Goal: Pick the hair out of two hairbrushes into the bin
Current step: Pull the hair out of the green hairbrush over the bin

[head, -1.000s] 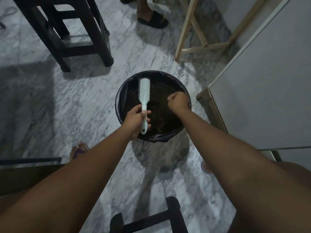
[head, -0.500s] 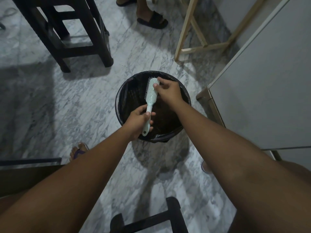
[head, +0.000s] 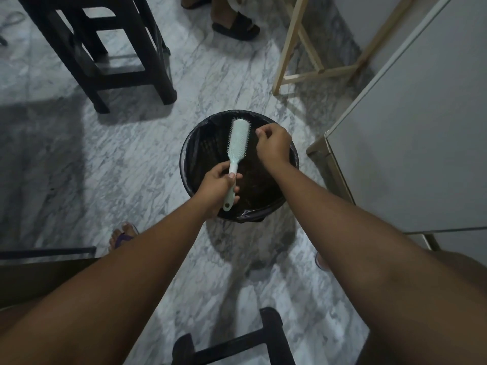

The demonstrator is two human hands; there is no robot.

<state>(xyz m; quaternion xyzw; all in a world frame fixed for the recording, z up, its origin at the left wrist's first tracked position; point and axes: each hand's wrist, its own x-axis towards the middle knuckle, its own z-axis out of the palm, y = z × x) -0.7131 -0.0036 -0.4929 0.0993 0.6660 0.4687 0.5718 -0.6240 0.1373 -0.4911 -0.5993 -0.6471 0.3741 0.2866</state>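
View from the head, looking down at a marble floor. At the far left stands a dark stool point(head: 92, 61). In the middle sits a round black bin point(head: 185, 156) with a dark liner; its contents are too dark to make out.

The left hand point(head: 217, 192) reaches over the bin's near rim and grips the handle of a pale green brush point(head: 237, 146), fingers and thumb wrapped round it. The brush head points away from the person and hangs above the bin's opening, its smooth back mostly up and its bristles showing along the edges.

Just right of the brush head, also over the bin, is the right hand point(head: 274, 148). Its fingers are curled, and thumb and forefinger meet in a pinch close beside the bristles. Whether any hair is between them is too fine to see. At the far right is a white cabinet point(head: 411, 133).

The work looks to be partway through the first brush: picking is under way. How much hair remains in it cannot be told. No second brush is in view, so that one appears to be left.
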